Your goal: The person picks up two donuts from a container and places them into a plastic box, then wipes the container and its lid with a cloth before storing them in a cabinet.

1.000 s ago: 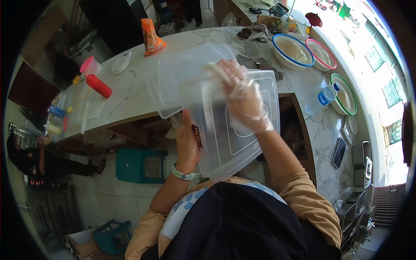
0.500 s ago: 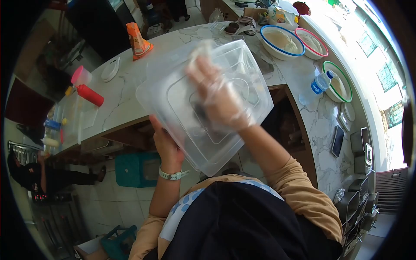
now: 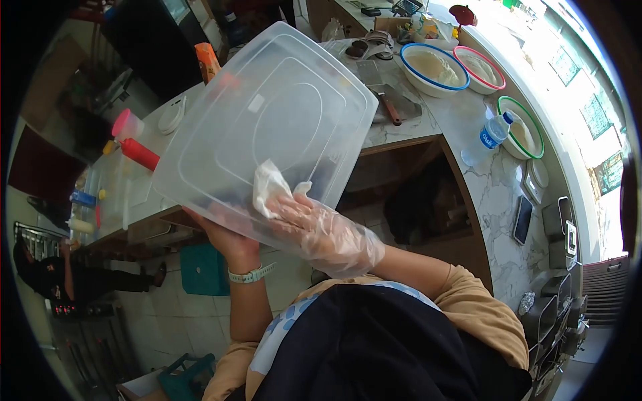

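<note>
A large clear plastic lid is tilted up in front of me, above the counter edge. My left hand, bare and with a watch at the wrist, holds it from beneath at its lower left edge; its fingers show dimly through the plastic. My right hand wears a clear plastic glove and presses a white cloth onto the lid's lower part. A small white patch shows on the lid's upper left.
Basins with blue, pink and green rims stand on the marble counter at right, by a water bottle and a phone. A red bottle lies at left. A person is at far left.
The lid has tilted up and shifted left. My right hand with the cloth has moved down from the upper part of the lid to its lower part.
</note>
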Available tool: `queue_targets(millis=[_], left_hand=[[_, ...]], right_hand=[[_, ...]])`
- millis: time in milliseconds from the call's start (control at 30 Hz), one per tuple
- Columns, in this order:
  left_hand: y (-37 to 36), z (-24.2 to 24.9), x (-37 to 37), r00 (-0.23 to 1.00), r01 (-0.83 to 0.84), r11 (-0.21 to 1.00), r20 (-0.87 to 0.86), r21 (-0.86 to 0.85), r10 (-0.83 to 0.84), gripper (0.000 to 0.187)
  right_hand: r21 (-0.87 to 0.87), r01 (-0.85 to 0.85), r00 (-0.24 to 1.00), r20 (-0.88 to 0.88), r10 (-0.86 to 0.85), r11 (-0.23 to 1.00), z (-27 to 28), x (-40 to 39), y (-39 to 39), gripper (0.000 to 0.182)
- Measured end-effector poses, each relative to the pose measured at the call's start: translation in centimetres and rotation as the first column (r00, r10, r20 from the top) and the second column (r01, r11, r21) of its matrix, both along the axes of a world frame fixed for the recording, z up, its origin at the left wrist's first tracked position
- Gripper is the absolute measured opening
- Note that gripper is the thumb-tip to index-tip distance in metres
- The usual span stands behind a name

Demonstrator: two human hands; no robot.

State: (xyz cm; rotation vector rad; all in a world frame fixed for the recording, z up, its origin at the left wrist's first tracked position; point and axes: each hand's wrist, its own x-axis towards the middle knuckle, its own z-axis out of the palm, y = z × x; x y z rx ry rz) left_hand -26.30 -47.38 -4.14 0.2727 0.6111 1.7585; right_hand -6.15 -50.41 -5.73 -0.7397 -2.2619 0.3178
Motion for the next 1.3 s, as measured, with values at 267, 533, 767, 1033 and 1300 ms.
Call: queue_targets(millis=[267,533,767,1033,1300], left_hand=[[0.6,-2.5,-2.3,0.945,0.319,0.912,-0.016,0.258,-0.326,0.052],[1.7,-3.9,-1.6,0.933,0.263,0.946,0.199,0.189,-0.299,0.059],[2.4,-2.7,-0.2,0.928,0.277,0.959,0.274,-0.056,-0.252,0.062],[0.9,-6.8,0.5,0.854,0.318,0.946,0.414,0.065,-0.315,0.062],[0.0,-9.2,1.7,0.869,0.331,0.942,0.370,0.060,-0.329,0.064]], right_hand=[[-0.240,0.316,0.794,-0.462,-0.394,0.918,1.9,7.0,8.2,0.040],[0.306,0.330,0.927,-0.282,-0.246,0.893,1.8,1.1,1.7,0.026],[0.150,0.522,0.808,-0.403,-0.431,0.840,2.1,0.7,3.2,0.038],[-0.605,0.468,0.519,-0.402,-0.754,0.645,-2.6,4.1,8.9,0.030],[-0.481,0.491,0.270,-0.709,-0.652,0.726,4.4,7.6,12.5,0.024]])
